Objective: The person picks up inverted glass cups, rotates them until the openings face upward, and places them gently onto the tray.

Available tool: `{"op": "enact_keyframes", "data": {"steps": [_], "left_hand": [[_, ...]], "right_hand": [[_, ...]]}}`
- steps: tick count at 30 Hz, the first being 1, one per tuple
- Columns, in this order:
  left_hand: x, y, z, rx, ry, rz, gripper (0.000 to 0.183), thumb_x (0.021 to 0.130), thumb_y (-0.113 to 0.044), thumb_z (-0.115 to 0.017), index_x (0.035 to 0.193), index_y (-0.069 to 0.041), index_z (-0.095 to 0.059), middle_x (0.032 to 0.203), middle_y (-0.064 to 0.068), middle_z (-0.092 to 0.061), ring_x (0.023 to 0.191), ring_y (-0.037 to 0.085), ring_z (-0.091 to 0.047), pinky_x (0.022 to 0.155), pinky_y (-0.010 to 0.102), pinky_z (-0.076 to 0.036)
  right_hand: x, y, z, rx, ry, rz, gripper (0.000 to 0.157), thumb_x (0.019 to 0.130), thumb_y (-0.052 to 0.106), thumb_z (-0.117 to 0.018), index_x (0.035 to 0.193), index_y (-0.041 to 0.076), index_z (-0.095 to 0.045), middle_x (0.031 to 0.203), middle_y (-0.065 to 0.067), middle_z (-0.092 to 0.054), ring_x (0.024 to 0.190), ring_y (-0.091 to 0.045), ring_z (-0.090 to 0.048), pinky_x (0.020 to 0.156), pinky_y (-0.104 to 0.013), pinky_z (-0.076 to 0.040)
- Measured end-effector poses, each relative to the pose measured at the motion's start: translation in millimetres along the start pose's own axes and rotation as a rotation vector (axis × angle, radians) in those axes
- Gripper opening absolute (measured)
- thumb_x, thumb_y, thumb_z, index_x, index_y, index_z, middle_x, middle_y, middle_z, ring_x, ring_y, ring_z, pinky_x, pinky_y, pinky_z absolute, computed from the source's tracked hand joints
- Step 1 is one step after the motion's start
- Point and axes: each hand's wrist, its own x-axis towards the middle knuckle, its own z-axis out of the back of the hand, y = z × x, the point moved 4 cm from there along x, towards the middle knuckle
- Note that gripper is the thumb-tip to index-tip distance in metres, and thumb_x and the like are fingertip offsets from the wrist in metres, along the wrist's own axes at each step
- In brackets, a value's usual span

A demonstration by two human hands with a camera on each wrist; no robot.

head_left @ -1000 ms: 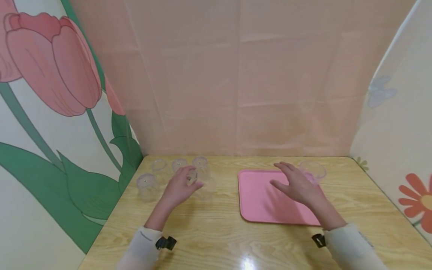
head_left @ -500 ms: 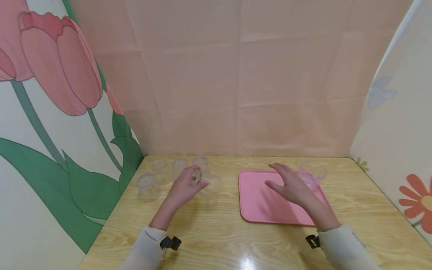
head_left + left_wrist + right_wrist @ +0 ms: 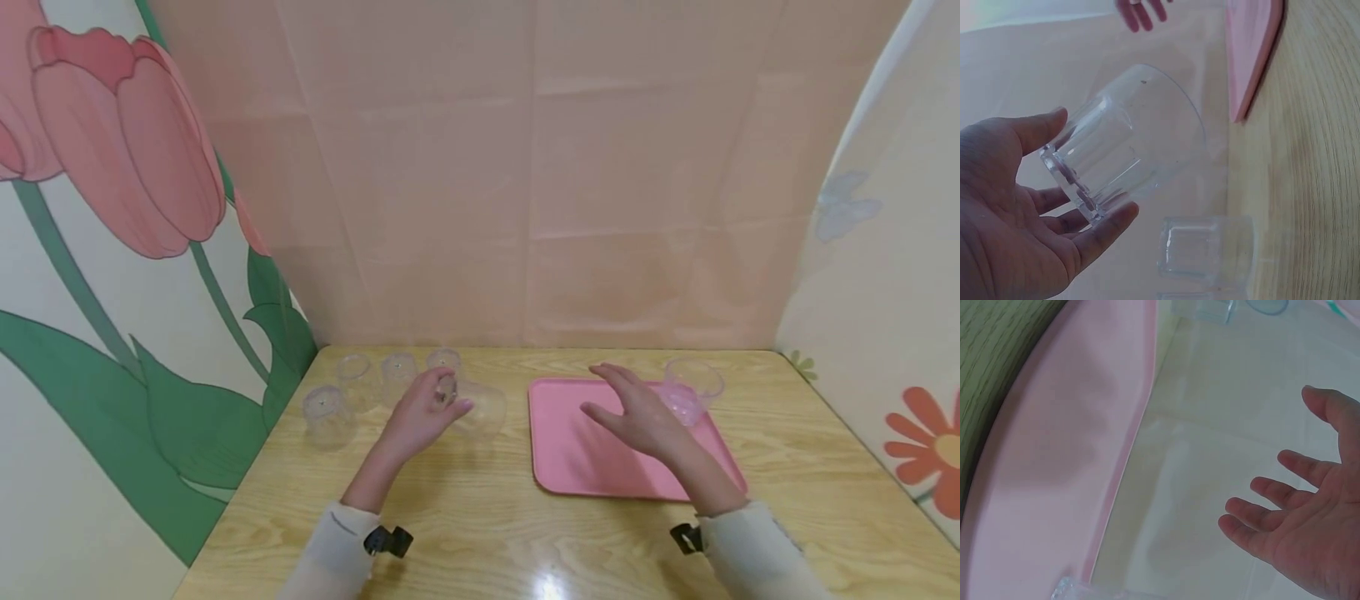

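Note:
My left hand (image 3: 420, 412) grips a clear cup (image 3: 1129, 131) round its base end, thumb on one side and fingers on the other. In the left wrist view the cup lies tilted, its wide mouth facing away from the palm. The head view has it above the table, between the standing cups and the pink tray (image 3: 600, 450). Over the tray my right hand (image 3: 645, 417) hovers with fingers spread and nothing in it. Another clear cup (image 3: 684, 406) stands at the tray's back right corner, just beyond that hand.
Several more clear cups (image 3: 328, 417) stand at the back left of the wooden table (image 3: 465, 533). A pink sheet (image 3: 420, 208) hangs behind the table's back edge, with flower-printed walls on both sides.
My left hand has carried the cup a little to the right, away from the standing cups. The right hand has drifted slightly left over the tray, still spread.

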Motion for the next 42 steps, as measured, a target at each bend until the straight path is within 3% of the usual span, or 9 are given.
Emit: {"op": "enact_keyframes", "data": {"steps": [17,28,35,42], "left_hand": [[4.5,-5.5,-10.8,-0.059,0.022,0.013,0.07,0.095,-0.046,-0.069,0.149,-0.01,-0.045,0.152,0.014,-0.046,0.139,0.038,-0.044,0.11,0.06,-0.039],[5.5,-8.5,-17.9,-0.101,0.051,0.006,0.071,0.096,-0.048,-0.066,0.151,-0.009,-0.042,0.154,0.015,-0.043,0.139,0.039,-0.044,0.108,0.061,-0.041],[7.4,-10.9,-21.4,-0.152,0.062,-0.007,0.069,0.097,-0.047,-0.065,0.151,-0.009,-0.041,0.152,0.015,-0.045,0.129,0.037,-0.053,0.101,0.056,-0.048],[10.1,-12.6,-26.7,-0.229,0.061,-0.018,0.062,0.097,-0.041,-0.068,0.144,-0.007,-0.047,0.13,0.014,-0.054,0.106,0.027,-0.06,0.079,0.038,-0.056]], "right_hand": [[1.3,6.8,-7.6,0.05,0.001,-0.016,0.071,0.097,0.049,-0.064,0.151,0.007,-0.044,0.156,-0.025,-0.038,0.14,-0.051,-0.037,0.105,-0.071,-0.036],[3.1,12.3,-11.7,0.085,-0.006,-0.001,0.072,0.098,0.05,-0.063,0.152,0.007,-0.043,0.156,-0.025,-0.037,0.142,-0.05,-0.035,0.109,-0.069,-0.033],[3.7,11.9,-15.6,0.143,-0.004,0.005,0.072,0.098,0.049,-0.063,0.152,0.006,-0.042,0.157,-0.023,-0.038,0.143,-0.048,-0.034,0.11,-0.068,-0.033],[4.7,14.4,-16.7,0.198,0.0,-0.008,0.072,0.098,0.05,-0.063,0.153,0.009,-0.042,0.157,-0.019,-0.04,0.141,-0.045,-0.039,0.109,-0.065,-0.036]]}}
